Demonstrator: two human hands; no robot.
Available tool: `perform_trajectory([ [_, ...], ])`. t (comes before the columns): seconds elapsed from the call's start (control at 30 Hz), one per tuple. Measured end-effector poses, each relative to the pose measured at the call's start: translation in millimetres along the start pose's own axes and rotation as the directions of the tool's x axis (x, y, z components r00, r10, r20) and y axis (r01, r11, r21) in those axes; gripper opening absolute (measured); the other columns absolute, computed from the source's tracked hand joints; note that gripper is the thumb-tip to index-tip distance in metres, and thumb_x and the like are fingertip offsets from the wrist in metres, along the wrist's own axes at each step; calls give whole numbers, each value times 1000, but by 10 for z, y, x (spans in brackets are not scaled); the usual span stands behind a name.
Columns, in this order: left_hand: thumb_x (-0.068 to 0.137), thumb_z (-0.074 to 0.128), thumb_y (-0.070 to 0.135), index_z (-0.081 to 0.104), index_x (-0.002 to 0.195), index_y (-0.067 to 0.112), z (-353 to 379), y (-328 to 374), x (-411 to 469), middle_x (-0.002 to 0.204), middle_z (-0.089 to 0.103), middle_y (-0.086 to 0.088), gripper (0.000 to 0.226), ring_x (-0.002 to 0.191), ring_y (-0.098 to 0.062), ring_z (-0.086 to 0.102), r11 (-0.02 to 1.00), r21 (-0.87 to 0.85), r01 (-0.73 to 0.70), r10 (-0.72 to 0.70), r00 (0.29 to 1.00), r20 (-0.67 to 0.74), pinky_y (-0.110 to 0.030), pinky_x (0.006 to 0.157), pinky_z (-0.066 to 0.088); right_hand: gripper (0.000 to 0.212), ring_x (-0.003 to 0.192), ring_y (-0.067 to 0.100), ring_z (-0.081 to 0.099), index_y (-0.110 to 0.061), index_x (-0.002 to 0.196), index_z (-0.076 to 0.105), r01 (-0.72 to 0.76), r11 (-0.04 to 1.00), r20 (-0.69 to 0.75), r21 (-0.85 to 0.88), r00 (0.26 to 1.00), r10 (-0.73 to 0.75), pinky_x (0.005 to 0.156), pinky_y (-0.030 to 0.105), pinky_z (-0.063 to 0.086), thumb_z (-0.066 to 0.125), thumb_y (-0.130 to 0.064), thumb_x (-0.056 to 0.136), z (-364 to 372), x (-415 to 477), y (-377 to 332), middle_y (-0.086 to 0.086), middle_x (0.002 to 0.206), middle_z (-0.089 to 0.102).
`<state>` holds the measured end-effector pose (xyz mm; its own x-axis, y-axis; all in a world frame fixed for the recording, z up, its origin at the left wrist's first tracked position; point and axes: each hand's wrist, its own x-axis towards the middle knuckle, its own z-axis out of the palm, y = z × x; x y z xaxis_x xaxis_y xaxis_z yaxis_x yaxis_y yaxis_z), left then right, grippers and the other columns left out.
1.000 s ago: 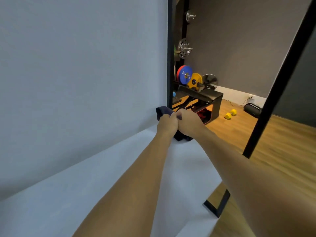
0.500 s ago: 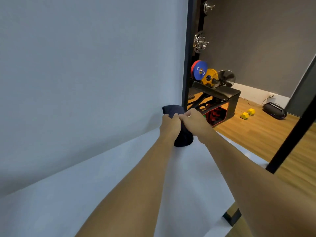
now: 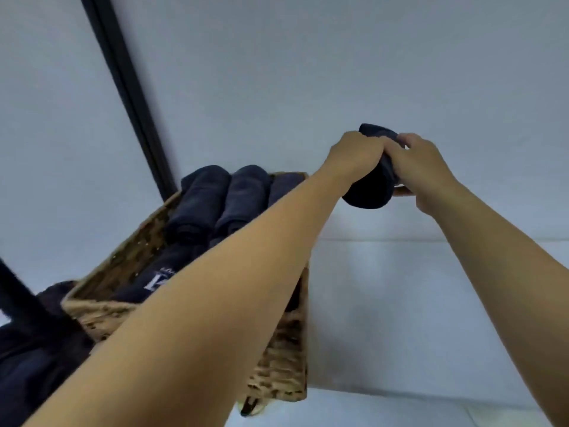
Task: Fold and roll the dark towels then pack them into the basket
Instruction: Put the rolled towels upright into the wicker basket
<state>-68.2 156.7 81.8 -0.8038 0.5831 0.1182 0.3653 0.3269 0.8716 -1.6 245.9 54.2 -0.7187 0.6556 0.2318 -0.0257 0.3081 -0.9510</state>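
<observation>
Both hands hold one rolled dark towel (image 3: 371, 188) in the air at the upper right. My left hand (image 3: 354, 157) grips its left side and my right hand (image 3: 420, 163) grips its right side. To the left and lower stands a woven basket (image 3: 101, 309), with my left forearm crossing over it. Inside the basket lie several rolled dark towels (image 3: 203, 198), side by side at its far end. One dark cloth with white lettering (image 3: 157, 280) lies nearer in the basket.
A pile of loose dark towels (image 3: 27, 365) lies at the lower left beside the basket. A black frame post (image 3: 129, 94) slants up behind the basket. The white backdrop sheet (image 3: 400, 303) covers the wall and the surface.
The view has swung left, away from the gym equipment, so the basket and towel pile now show. Both hands still grip the rolled towel, which now sits right of the basket.
</observation>
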Motion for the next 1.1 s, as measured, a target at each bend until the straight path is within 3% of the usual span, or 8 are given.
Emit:
perform_trajectory([
  [0.1,94,48,23,57,116,6,-787,-143,-434,106,65,-11,29,92,-25,64,999,-4,44,-44,998,-50,-33,77,53,24,84,22,69,-16,99,60,50,999,83,0,995,-49,52,30,56,52,-38,92,626,-269,-379,6,98,68],
  [0.23,91,51,25,61,88,13,-1558,-399,-1048,83,68,-5,16,70,-18,64,994,-21,111,-112,993,-25,-24,57,49,37,66,28,69,-9,97,59,48,998,186,-43,982,-39,57,43,61,52,-45,92,1337,-682,-719,13,82,67],
  [0.4,68,55,31,66,94,12,-2099,-747,-1544,86,70,-11,34,74,-25,65,973,25,230,-230,973,-25,-36,74,54,23,43,22,53,1,107,56,25,995,348,-101,938,12,52,40,58,45,-13,93,1934,-1147,-887,12,60,52],
  [0.53,90,46,23,54,72,19,-2295,-1005,-1735,71,63,-2,20,59,-14,58,960,156,233,-222,971,-85,-24,55,42,27,49,25,54,3,117,52,-29,985,482,-171,869,109,50,41,58,40,-12,98,2191,-1425,-927,14,64,51],
  [0.67,96,42,29,57,87,19,-2384,-1203,-1803,83,62,-1,20,71,-13,58,946,222,236,-223,971,-83,-24,57,39,28,51,26,56,1,124,47,-9,980,522,-198,846,113,53,40,58,38,-10,100,2387,-1550,-862,15,68,53],
  [0.83,97,42,30,61,107,15,-2440,-1344,-1720,103,64,-6,27,91,-20,61,922,325,212,-177,975,-134,-33,81,50,16,48,20,56,-6,90,53,133,968,510,-215,860,-5,38,21,43,44,-17,97,2517,-1496,-750,10,69,57],
  [0.93,98,39,28,61,108,11,-2442,-1381,-1659,106,63,-10,29,96,-25,60,910,365,195,-140,975,-172,-37,88,48,24,48,18,56,-15,75,45,196,953,501,-230,863,-57,40,22,41,45,-23,98,2566,-1419,-700,4,66,52],
  [1.1,99,35,27,56,122,12,-2363,-1579,-1550,117,59,-7,34,99,-21,54,831,548,94,8,984,-181,-33,84,40,22,86,26,60,-11,102,53,337,866,498,-371,859,-121,64,31,45,41,-29,99,2646,-1331,-574,11,102,62],
])
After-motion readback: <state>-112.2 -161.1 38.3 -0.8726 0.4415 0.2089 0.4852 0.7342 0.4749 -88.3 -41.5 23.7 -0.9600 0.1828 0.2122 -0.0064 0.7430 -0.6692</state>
